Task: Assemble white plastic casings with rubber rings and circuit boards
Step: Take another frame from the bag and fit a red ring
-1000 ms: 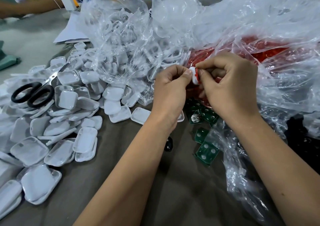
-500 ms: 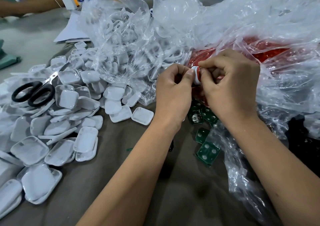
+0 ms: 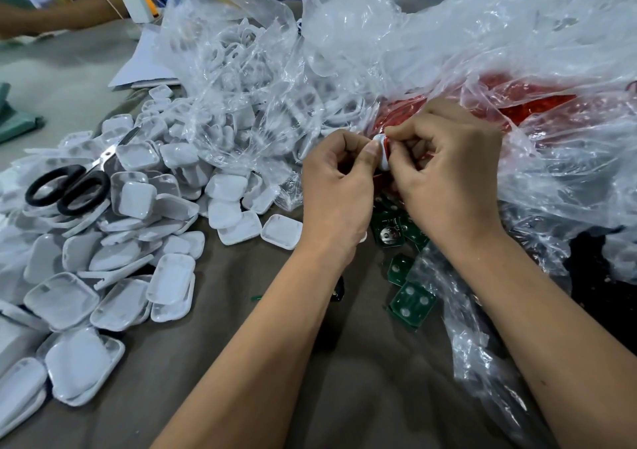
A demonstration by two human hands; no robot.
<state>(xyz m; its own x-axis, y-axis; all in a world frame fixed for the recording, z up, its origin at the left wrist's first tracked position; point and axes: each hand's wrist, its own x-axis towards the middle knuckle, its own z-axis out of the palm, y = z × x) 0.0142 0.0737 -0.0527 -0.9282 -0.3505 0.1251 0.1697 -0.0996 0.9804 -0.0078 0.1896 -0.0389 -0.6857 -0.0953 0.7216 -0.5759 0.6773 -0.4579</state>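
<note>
While our left hand [image 3: 336, 186] and right hand [image 3: 448, 169] pinch the casing [image 3: 380, 154] and red ring [image 3: 386, 148] above the boards [image 3: 412, 302], uneven pressure could pop the ring loose.

Pinched between the curled fingers of the left hand [image 3: 336, 192] and the right hand [image 3: 448, 173], a small white plastic casing [image 3: 381, 152] is showing a smooth, slightly glossy skin, with a red rubber ring [image 3: 386, 146] looking matt against its edge. Just below the grip, square green circuit boards [image 3: 412, 302] are lying with dull laminate faces and shiny silvery metal pads. Behind the grip, crinkled clear plastic bags [image 3: 431, 52] are glinting with glossy highlights. Left of the grip, loose rounded white plastic shells [image 3: 138, 197] are looking smooth and satiny, and black-handled scissors [image 3: 69, 186] are showing bright metal blades. The grey-brown cloth table cover [image 3: 344, 397] is looking matt and soft.
</note>
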